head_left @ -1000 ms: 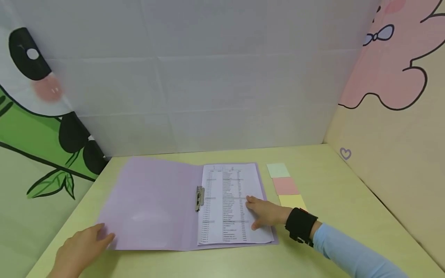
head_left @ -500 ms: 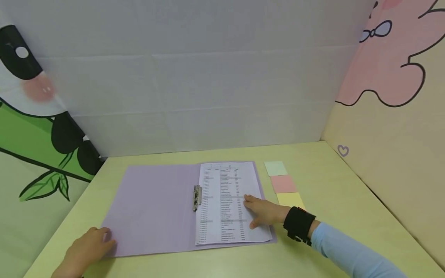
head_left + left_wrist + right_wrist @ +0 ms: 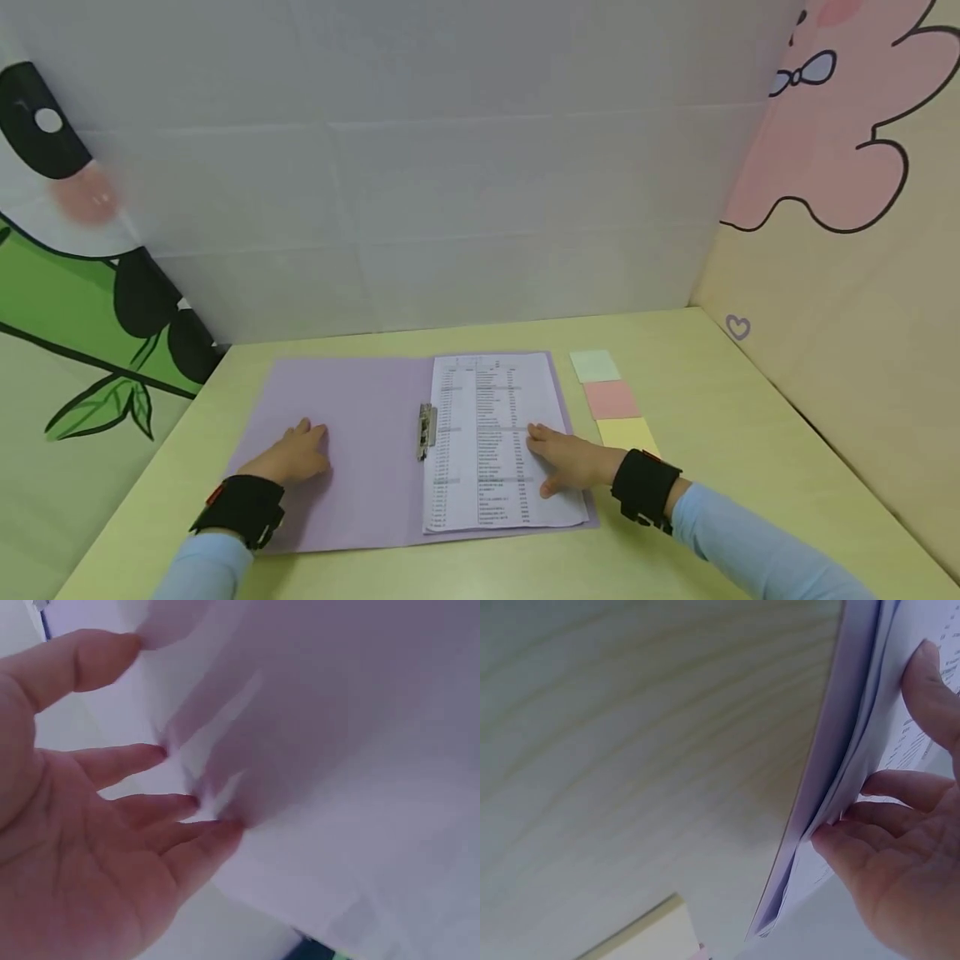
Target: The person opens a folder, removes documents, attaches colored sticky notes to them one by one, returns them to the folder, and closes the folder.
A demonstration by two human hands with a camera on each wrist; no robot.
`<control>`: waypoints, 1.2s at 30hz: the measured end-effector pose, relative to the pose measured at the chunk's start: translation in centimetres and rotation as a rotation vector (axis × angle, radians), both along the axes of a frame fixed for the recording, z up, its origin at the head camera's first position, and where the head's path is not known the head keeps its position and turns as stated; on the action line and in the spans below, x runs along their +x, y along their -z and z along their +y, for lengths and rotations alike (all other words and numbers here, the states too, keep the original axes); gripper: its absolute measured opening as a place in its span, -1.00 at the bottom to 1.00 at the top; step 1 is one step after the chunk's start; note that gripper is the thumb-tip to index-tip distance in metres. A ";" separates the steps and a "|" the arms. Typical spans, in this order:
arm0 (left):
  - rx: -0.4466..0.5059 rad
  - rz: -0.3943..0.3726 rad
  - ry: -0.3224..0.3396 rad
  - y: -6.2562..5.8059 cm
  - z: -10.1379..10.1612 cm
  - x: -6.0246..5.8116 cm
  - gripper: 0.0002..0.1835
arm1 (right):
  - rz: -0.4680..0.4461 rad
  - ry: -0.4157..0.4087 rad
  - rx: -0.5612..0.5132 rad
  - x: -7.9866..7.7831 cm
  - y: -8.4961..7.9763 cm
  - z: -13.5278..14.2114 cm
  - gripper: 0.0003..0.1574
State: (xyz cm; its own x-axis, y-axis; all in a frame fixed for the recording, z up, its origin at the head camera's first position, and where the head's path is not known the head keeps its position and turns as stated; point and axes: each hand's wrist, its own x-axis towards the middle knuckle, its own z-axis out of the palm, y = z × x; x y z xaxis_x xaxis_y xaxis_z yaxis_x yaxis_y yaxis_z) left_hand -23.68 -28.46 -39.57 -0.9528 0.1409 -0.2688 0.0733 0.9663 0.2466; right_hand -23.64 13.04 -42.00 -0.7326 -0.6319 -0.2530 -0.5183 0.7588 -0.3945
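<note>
A lilac folder point(image 3: 367, 483) lies open on the table. On its right half, a stack of printed sheets point(image 3: 491, 417) sits beside a metal lever clip point(image 3: 427, 429) near the spine. My left hand point(image 3: 288, 454) is over the left cover; in the left wrist view its fingertips touch the lilac surface point(image 3: 360, 765), fingers spread and the palm raised. My right hand point(image 3: 573, 462) rests on the right part of the sheets with fingers extended. The right wrist view shows its fingertips point(image 3: 829, 836) near the edge of the stack.
Right of the folder lie a pale green sticky note pad point(image 3: 595, 366), a pink one point(image 3: 611, 400) and a yellow one point(image 3: 626, 432), in a column. The light wooden table point(image 3: 750, 433) ends at a grey back wall point(image 3: 465, 208), with decorated panels on both sides.
My left hand has moved from the folder's lower left corner onto its left cover. That cover, earlier slightly raised, has come down flat. My right hand has stayed on the sheets.
</note>
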 end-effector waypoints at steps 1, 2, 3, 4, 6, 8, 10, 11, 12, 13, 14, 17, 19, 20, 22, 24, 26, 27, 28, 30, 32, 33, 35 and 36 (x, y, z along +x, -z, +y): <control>0.009 -0.008 0.007 0.1 0.6 -0.6 -0.27 | 0.005 -0.002 0.004 0.0 0.0 0.0 0.05; 0.014 -0.006 0.019 0.2 1.2 -1.2 -0.26 | 0.009 -0.002 0.008 0.0 0.0 0.0 0.05; 0.020 -0.001 0.035 0.3 1.8 -1.9 -0.25 | 0.011 0.000 0.011 0.0 0.0 -0.1 0.05; 0.025 0.004 0.052 0.3 2.5 -2.5 -0.24 | 0.013 0.002 0.012 0.0 -0.1 -0.1 0.04; 0.021 0.007 0.097 0.2 3.9 -3.7 -0.24 | 0.021 0.002 0.017 0.0 -0.1 0.0 0.03; 0.004 -0.001 0.145 0.3 5.3 -4.7 -0.24 | 0.024 0.006 0.023 0.0 -0.2 0.0 0.03; -0.012 -0.016 0.182 0.3 6.8 -5.4 -0.23 | 0.024 0.010 0.025 -0.1 -0.2 0.0 0.03; -0.022 -0.025 0.198 0.2 7.5 -5.6 -0.22 | 0.025 0.012 0.025 -0.1 -0.2 0.1 0.03; -0.032 -0.030 0.207 0.3 8.1 -5.8 -0.21 | 0.024 0.016 0.023 -0.1 -0.2 0.1 0.03; -0.038 -0.038 0.212 0.3 8.5 -5.9 -0.20 | 0.021 0.017 0.020 0.0 -0.2 0.1 0.03; -0.042 -0.045 0.215 0.4 8.9 -6.0 -0.20 | 0.019 0.018 0.017 0.0 -0.2 0.1 0.04; -0.041 -0.054 0.216 0.7 9.5 -5.9 -0.19 | 0.021 0.014 0.012 0.0 -0.2 0.0 0.04; -0.021 -0.046 0.221 0.9 9.4 -5.8 -0.19 | 0.018 0.016 0.013 0.1 -0.2 -0.1 0.03; -0.010 -0.041 0.226 1.0 9.4 -5.6 -0.19 | 0.016 0.018 0.015 0.2 -0.2 -0.2 0.03; 0.014 -0.030 0.234 1.2 9.2 -5.4 -0.19 | 0.006 0.023 0.012 0.3 -0.3 -0.2 0.03; 0.036 -0.021 0.244 1.3 9.1 -5.2 -0.19 | -0.001 0.026 0.009 0.4 -0.3 -0.2 0.02; 0.048 -0.024 0.243 1.4 8.9 -4.9 -0.19 | 0.003 0.021 0.009 0.6 -0.2 -0.2 0.02; 0.058 -0.026 0.240 1.4 8.9 -4.7 -0.19 | 0.005 0.019 0.007 0.6 -0.2 -0.1 0.03; 0.061 -0.030 0.237 1.4 8.9 -4.5 -0.19 | 0.011 0.015 0.008 0.7 -0.2 -0.1 0.04; 0.077 -0.033 0.232 1.4 9.0 -4.1 -0.19 | 0.022 0.009 0.008 1.0 -0.1 0.1 0.05; 0.087 -0.030 0.234 1.5 9.3 -3.5 -0.21 | 0.024 0.006 0.001 1.3 0.0 0.4 0.07; 0.091 -0.025 0.235 1.6 9.4 -3.3 -0.21 | 0.028 0.003 -0.003 1.4 0.0 0.5 0.07; 0.091 -0.009 0.241 1.7 9.8 -2.8 -0.22 | 0.031 0.000 -0.010 1.7 0.0 0.8 0.07; 0.089 -0.002 0.243 1.8 9.9 -2.5 -0.22 | 0.033 -0.002 -0.012 1.9 -0.1 0.9 0.07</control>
State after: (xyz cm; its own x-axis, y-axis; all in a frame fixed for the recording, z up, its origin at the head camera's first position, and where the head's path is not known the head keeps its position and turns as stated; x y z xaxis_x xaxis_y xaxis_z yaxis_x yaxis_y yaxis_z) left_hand -26.22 -18.55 -41.38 -0.8875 0.3891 -0.2470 0.3002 0.8947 0.3307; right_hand -21.79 13.98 -41.94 -0.7393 -0.6359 -0.2213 -0.5322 0.7532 -0.3865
